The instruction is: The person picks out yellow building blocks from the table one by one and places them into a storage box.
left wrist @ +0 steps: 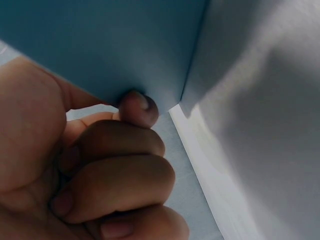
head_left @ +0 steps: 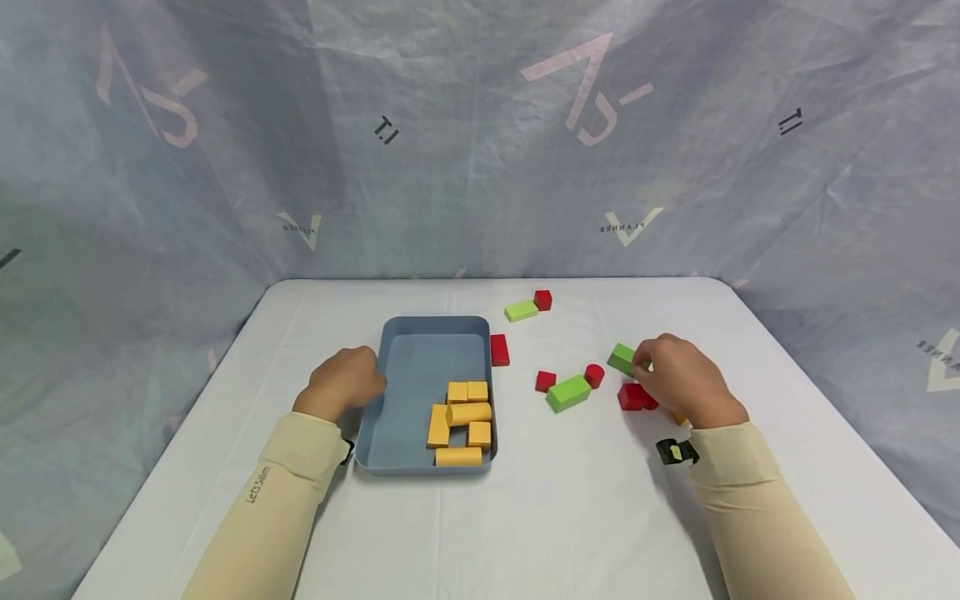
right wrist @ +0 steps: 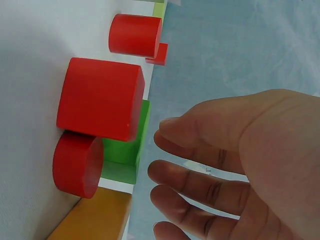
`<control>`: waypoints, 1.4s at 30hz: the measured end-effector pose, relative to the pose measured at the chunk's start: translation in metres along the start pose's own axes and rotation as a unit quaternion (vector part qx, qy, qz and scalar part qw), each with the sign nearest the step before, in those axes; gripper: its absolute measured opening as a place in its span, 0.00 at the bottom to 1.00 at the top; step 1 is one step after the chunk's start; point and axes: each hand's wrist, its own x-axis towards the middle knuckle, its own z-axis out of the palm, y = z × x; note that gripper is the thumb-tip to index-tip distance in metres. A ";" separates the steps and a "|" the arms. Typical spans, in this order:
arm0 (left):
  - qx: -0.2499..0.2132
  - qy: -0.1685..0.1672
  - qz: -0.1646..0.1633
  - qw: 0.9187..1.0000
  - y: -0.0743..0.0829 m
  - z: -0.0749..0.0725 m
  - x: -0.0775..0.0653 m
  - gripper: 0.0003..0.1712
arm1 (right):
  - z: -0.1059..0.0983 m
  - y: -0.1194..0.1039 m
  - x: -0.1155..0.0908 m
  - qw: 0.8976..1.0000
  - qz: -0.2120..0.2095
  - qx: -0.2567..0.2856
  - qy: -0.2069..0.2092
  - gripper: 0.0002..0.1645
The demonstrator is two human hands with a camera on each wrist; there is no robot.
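Observation:
My left hand (head_left: 339,385) grips the left wall of a blue-grey tray (head_left: 408,367), with thumb and index finger pinching its edge in the left wrist view. Several yellow blocks (head_left: 438,427) lie in the tray's right part, among them a cylinder (head_left: 468,414). Over the blocks at the right, my right hand (head_left: 684,379) hovers with loosely bent fingers and holds nothing. Nearest to it are a red block (right wrist: 102,97), a red cylinder (right wrist: 75,162), a green block (right wrist: 122,160) and a yellow block (right wrist: 95,217), partly hidden by the hand in the head view.
Between tray and right hand lie a green block (head_left: 568,392), a small red block (head_left: 545,381) and a red cylinder (head_left: 594,375). A flat red block (head_left: 499,350) sits beside the tray. Farther back are a light green block (head_left: 521,311) and a red cube (head_left: 543,300). Grey cloth hangs behind.

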 end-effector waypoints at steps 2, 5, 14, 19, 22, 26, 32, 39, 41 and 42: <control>-0.001 -0.001 0.000 1.000 0.000 0.000 -0.001 0.08 | 0.001 0.000 0.000 1.000 0.001 0.000 -0.001 0.07; -0.001 -0.001 0.001 1.000 0.000 -0.001 -0.001 0.08 | 0.002 0.001 0.000 1.000 0.006 0.001 -0.003 0.08; 0.002 -0.001 0.001 1.000 0.000 -0.001 -0.001 0.08 | 0.003 0.004 0.000 1.000 0.022 0.009 -0.006 0.09; 0.000 -0.004 0.002 1.000 0.000 -0.002 -0.001 0.09 | 0.004 0.006 0.001 1.000 0.024 0.010 -0.003 0.08; 0.002 -0.004 0.000 1.000 0.000 -0.002 -0.002 0.09 | 0.004 0.008 0.001 0.999 0.031 0.013 -0.004 0.08; 0.002 -0.004 0.001 1.000 0.001 -0.002 -0.002 0.09 | 0.005 0.011 0.001 0.999 0.042 0.017 -0.006 0.09; -0.003 -0.005 0.002 1.000 0.000 -0.002 -0.001 0.09 | 0.006 0.016 0.001 0.998 0.064 0.022 -0.010 0.11; -0.001 -0.004 0.000 1.000 0.000 -0.001 0.001 0.09 | 0.006 0.025 0.002 0.997 0.072 0.019 -0.008 0.14; 0.000 -0.004 -0.001 1.000 0.000 0.000 0.001 0.09 | 0.006 0.028 0.001 0.998 0.067 0.019 -0.007 0.14; -0.001 -0.004 0.000 1.000 0.000 0.000 0.001 0.09 | 0.006 0.030 0.001 0.998 0.064 0.019 -0.007 0.14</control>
